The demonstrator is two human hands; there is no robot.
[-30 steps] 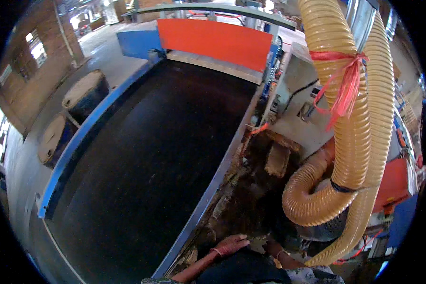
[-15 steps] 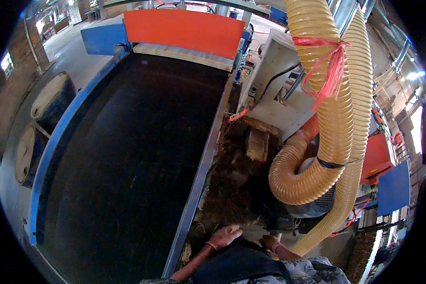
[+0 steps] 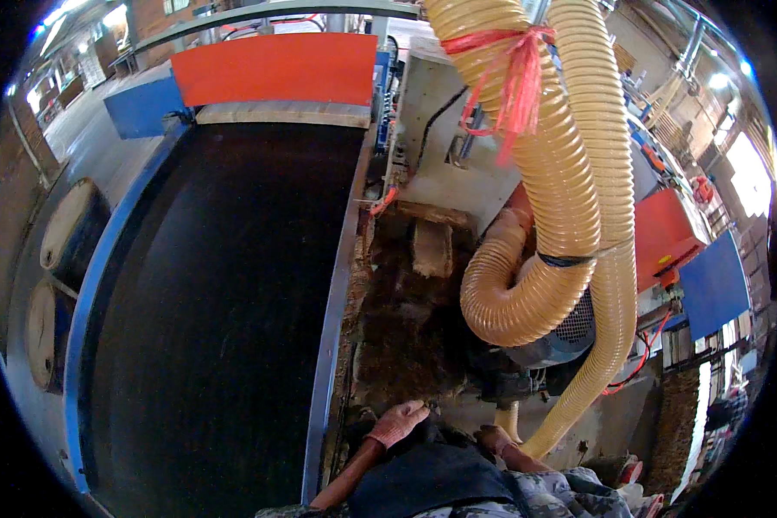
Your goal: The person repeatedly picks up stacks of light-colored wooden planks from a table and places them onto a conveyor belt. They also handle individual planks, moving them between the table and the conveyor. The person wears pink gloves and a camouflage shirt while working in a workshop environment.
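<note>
My left hand (image 3: pixel 399 423), in a pinkish work glove, is held low in front of my body beside the conveyor's right rail. Its fingers are bent and pressed together near a dark patch; what they hold, if anything, is too small to make out. My right hand (image 3: pixel 495 439), gloved too, is close to my right side by a short length of tan hose (image 3: pixel 508 421). Its fingers are mostly hidden. Between and below the hands is the dark apron (image 3: pixel 432 479) on my front.
A wide black conveyor belt (image 3: pixel 216 293) fills the left, ending at a red panel (image 3: pixel 272 71). Thick ribbed tan hoses (image 3: pixel 561 181) hang at right, above a motor (image 3: pixel 570 332). Brown dust (image 3: pixel 414 337) covers the floor between. Two drums (image 3: pixel 76 226) stand beyond the blue rail.
My view has swung to the right, so the belt and hoses sit further left. My left hand's fingers look more bent than before. The right hand stays low at my side.
</note>
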